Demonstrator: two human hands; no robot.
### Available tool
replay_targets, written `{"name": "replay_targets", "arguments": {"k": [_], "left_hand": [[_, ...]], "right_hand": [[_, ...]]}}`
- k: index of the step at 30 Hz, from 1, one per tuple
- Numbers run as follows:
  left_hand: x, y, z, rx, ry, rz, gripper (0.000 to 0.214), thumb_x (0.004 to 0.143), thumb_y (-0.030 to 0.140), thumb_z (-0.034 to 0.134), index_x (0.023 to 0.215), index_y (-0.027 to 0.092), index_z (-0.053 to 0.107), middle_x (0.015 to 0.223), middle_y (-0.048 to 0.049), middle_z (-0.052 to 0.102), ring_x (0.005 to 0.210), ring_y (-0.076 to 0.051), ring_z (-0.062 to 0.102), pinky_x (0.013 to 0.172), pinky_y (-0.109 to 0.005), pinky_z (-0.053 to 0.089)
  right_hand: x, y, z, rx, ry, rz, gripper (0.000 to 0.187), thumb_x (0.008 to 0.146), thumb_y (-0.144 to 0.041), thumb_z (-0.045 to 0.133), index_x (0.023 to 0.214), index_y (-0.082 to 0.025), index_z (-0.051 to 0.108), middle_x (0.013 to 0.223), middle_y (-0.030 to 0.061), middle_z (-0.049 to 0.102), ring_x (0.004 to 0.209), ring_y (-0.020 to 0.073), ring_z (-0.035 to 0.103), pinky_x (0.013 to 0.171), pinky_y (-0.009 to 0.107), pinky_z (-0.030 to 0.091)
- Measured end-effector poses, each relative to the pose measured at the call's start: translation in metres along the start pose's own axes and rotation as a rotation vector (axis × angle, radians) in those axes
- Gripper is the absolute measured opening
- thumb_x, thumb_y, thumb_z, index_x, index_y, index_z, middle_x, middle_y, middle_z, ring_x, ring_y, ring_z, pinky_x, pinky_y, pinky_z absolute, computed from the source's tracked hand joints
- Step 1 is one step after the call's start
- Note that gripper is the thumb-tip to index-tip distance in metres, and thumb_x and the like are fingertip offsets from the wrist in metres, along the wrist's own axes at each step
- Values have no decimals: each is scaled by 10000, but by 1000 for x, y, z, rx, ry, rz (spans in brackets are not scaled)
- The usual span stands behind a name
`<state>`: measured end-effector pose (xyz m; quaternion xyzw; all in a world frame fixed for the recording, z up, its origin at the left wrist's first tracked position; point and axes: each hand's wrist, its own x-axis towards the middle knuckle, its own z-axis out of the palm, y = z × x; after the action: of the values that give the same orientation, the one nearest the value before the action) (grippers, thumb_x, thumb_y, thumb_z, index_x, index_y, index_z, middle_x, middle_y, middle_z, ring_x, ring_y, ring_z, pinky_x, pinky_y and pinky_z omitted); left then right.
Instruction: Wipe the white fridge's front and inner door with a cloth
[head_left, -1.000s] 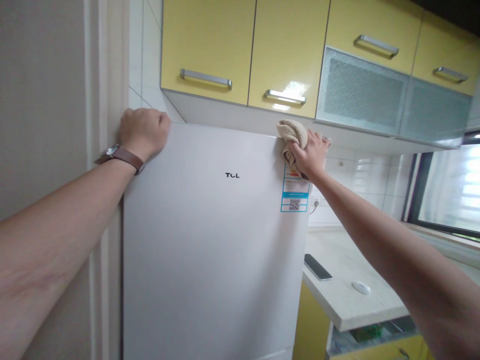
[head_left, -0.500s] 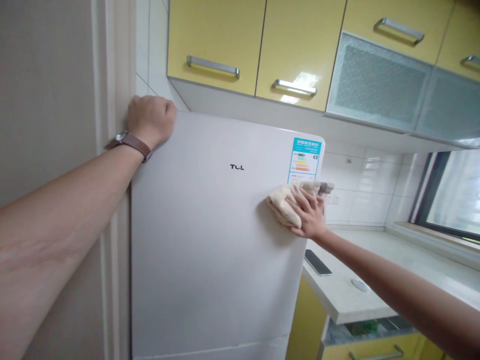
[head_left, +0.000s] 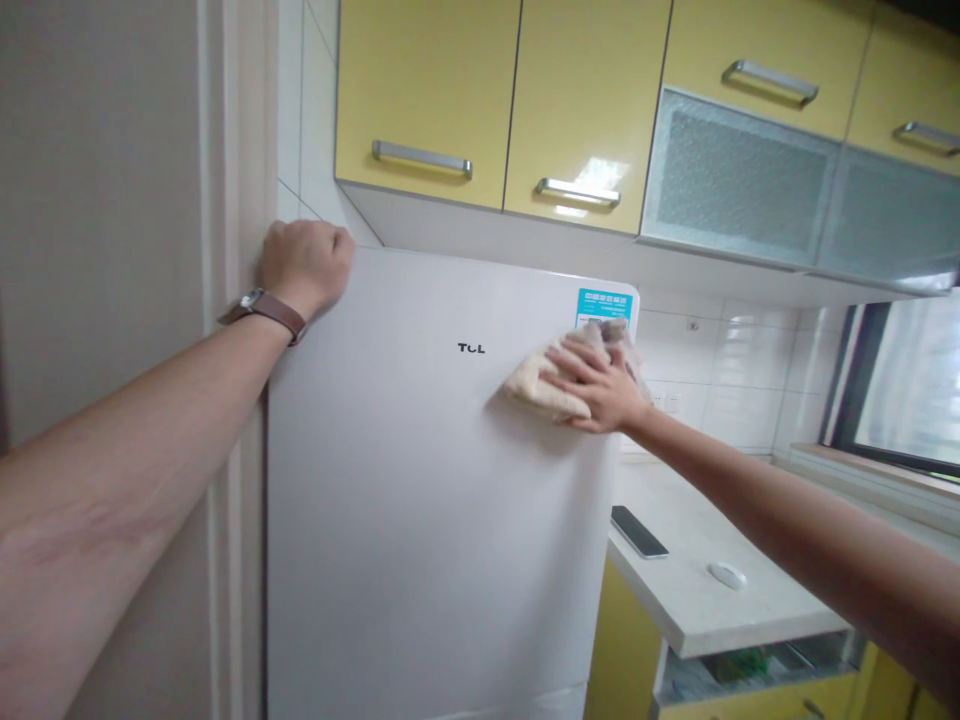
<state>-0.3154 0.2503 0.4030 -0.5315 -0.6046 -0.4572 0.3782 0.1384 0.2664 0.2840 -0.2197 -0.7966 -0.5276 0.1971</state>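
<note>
A white refrigerator (head_left: 420, 500) with "TCL" lettering stands in front of me. At its upper left corner, my left hand (head_left: 307, 262) is closed over the edge, its fingertips mostly hidden; a brown-strapped watch (head_left: 262, 312) is on that wrist. My right hand (head_left: 600, 385) presses a beige cloth (head_left: 536, 385) against the upper right of the door, fingers spread over it and gripping it. The cloth covers the lower part of a blue energy label (head_left: 596, 300).
Yellow cabinets (head_left: 427, 80) hang above the refrigerator. To the right, a phone (head_left: 637, 532) and a small white oval object (head_left: 727, 575) lie on the white counter (head_left: 705, 625). A door frame (head_left: 240, 550) borders the left side, and a window (head_left: 900, 390) is at far right.
My right hand and the cloth have moved up and slightly left on the door, now covering more of the label. My left hand keeps its place on the corner. The view has tilted slightly.
</note>
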Motion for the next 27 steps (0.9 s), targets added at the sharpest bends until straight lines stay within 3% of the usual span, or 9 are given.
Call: {"name": "replay_targets", "arguments": {"k": [4, 7, 12, 27], "left_hand": [[2, -2, 3, 3, 7, 3, 577, 1007, 317, 245, 1137, 51, 741, 1156, -223, 727, 1128, -319, 634, 1015, -457, 391], [4, -4, 6, -7, 15, 13, 568, 1006, 314, 245, 1108, 56, 741, 1116, -218, 733, 1103, -311, 632, 1019, -458, 387], [5, -4, 8, -14, 32, 16, 541, 1009, 300, 260, 1080, 71, 745, 1102, -198, 740, 1092, -298, 636, 1021, -452, 386], [6, -7, 9, -19, 25, 22, 577, 1009, 329, 236, 1098, 79, 748, 1130, -203, 736, 1088, -288, 627, 1018, -451, 387]], "right_hand": [[59, 38, -19, -100, 178, 520, 754, 912, -674, 440, 1567, -301, 467, 1584, 136, 474, 1395, 473, 379, 1020, 610, 314], [93, 55, -22, -84, 251, 685, 635, 968, -627, 378, 1467, -272, 547, 1383, 147, 604, 1257, 441, 472, 1000, 602, 329], [107, 61, -21, -73, 255, 753, 616, 990, -659, 314, 1290, -229, 638, 1161, 157, 657, 1130, 420, 522, 973, 602, 320], [99, 60, -11, -151, 317, 733, 609, 1010, -639, 277, 1338, -239, 597, 1191, 159, 644, 1127, 409, 514, 956, 580, 325]]}}
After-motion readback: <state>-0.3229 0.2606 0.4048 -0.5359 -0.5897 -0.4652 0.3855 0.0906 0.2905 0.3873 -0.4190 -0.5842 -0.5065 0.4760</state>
